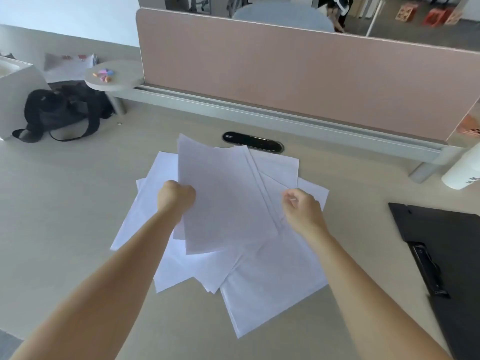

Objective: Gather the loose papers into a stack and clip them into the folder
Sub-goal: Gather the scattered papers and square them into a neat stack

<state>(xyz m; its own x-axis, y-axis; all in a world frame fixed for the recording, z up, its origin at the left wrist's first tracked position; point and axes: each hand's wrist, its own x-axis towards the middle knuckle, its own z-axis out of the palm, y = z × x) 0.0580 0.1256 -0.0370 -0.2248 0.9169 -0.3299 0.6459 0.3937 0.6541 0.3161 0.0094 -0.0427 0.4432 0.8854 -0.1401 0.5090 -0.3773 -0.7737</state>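
Observation:
Several white sheets of paper (267, 276) lie fanned and overlapping on the beige desk (78, 203) in front of me. My left hand (175, 196) is closed on the left edge of a few raised sheets (223, 198), which tilt up above the pile. My right hand (302, 209) pinches the right side of the same spread of sheets, fingers curled. A black folder (452, 245) lies open at the right edge, its metal clip (428, 268) along its left side.
A pink divider panel (285, 74) on a grey rail runs across the back. A black cable grommet (253, 142) sits behind the papers. A black bag (59, 113) lies at far left, a white bottle (465, 170) at far right.

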